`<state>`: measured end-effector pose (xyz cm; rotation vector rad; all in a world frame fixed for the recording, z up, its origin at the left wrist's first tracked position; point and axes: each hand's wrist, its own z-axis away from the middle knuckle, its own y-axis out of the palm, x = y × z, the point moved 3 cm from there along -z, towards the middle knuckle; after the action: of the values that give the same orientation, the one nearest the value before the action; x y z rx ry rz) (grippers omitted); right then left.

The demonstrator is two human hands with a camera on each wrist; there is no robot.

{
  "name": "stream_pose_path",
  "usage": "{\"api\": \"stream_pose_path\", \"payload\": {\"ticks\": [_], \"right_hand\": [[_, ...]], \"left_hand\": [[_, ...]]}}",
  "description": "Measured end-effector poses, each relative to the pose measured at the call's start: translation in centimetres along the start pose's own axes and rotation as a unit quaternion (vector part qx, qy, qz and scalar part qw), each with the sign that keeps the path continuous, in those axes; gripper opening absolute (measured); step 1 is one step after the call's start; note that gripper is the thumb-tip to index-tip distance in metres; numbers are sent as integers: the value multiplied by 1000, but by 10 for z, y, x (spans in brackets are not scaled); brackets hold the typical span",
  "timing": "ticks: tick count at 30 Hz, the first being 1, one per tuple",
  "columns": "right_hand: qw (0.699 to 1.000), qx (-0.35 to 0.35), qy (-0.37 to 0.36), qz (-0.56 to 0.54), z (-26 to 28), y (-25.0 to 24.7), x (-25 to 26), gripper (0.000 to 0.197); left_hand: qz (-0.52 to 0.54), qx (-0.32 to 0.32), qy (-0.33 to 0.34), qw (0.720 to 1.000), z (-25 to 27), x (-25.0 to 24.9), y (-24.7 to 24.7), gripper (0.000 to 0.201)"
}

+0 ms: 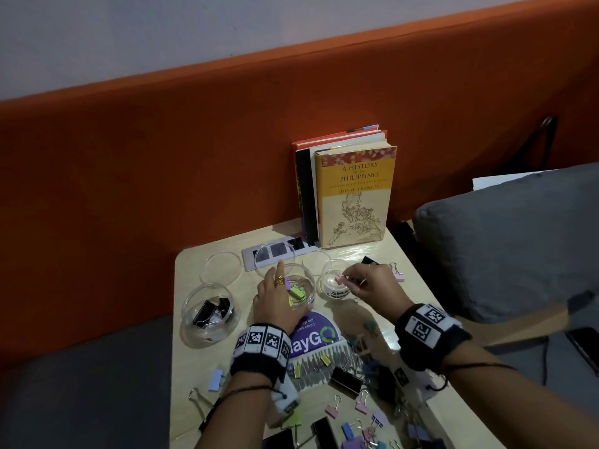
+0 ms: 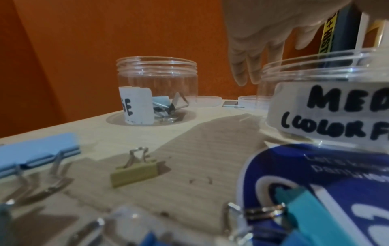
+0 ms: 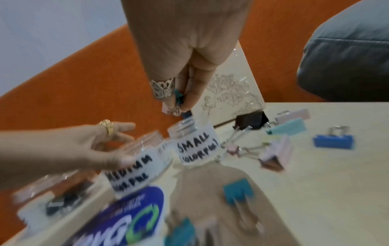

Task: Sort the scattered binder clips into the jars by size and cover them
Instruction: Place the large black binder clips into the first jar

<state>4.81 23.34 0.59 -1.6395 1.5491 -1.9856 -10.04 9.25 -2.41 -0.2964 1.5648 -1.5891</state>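
Note:
Three clear jars stand in a row on the table. The large jar [image 1: 209, 314] [image 2: 156, 89] at left holds black clips. The medium jar [image 1: 299, 286] [image 2: 326, 99] [image 3: 134, 173] holds green and yellow ones. My left hand [image 1: 278, 286] [image 2: 250, 73] [image 3: 118, 138] is at that jar's left rim with its fingers straight and nothing in them. Over the mouth of the small jar [image 1: 335, 281] [image 3: 193, 139], my right hand [image 1: 345, 280] [image 3: 179, 106] pinches small clips [image 1: 340, 279] [image 3: 167, 109], one pink and one teal. Several loose clips [image 1: 346, 380] lie scattered at the front.
Three clear lids [image 1: 222, 267] lie behind the jars beside a grey socket plate [image 1: 251, 259]. Books [image 1: 353, 196] stand against the orange wall. A purple sticker [image 1: 312, 335] lies mid-table. More clips [image 3: 332, 140] lie right of the small jar. A grey cushion [image 1: 505, 247] borders the table's right edge.

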Motion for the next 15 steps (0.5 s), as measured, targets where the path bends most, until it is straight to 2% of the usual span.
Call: {"api": "stream_pose_path", "payload": {"ticks": [4, 7, 9, 13, 15], "right_hand": [[998, -23, 58, -33, -24, -4, 3, 17], [995, 19, 92, -35, -33, 1, -4, 31], [996, 33, 85, -13, -35, 1, -7, 38], [998, -9, 61, 0, -32, -8, -15, 26], [996, -38, 82, 29, -30, -12, -32, 21]], "left_hand": [[43, -17, -14, 999, -2, -2, 2, 114], [49, -16, -9, 999, -3, -2, 2, 111], [32, -4, -1, 999, -2, -1, 1, 108], [13, 3, 21, 1000, 7, -5, -4, 103], [5, -27, 70, 997, 19, -15, -7, 90]]}}
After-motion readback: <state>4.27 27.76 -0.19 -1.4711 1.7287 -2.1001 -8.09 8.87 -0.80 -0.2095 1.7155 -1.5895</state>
